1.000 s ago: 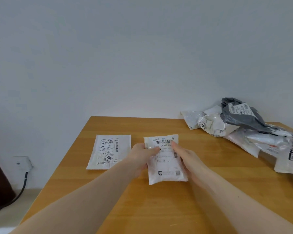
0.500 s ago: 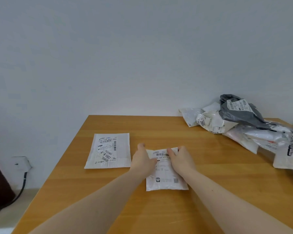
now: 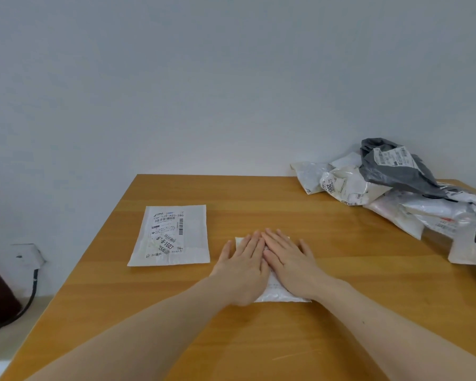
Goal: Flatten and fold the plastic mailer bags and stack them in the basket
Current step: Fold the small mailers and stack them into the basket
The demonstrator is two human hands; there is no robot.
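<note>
A small white mailer bag point(image 3: 282, 295) lies folded on the wooden table point(image 3: 259, 204), mostly hidden under both hands. My left hand point(image 3: 243, 266) lies flat on its left half with straight fingers. My right hand point(image 3: 289, 261) presses flat on its right half, fingers straight and touching the left hand's fingertips. A flattened white mailer point(image 3: 171, 235) with a printed label lies to the left, apart from my hands. A heap of crumpled mailers point(image 3: 396, 193), white ones and a dark grey one, sits at the table's back right. No basket is in view.
A large white bag with black lettering point(image 3: 473, 243) hangs over the table's right edge. The white wall stands just behind the table. Left of the table, a wall socket point(image 3: 25, 254) with a black cable sits low, beside a dark object.
The top of the labelled mailer has been folded down toward me, hiding its label. Both hands went from pinching its upper edge to lying flat on the folded bag.
</note>
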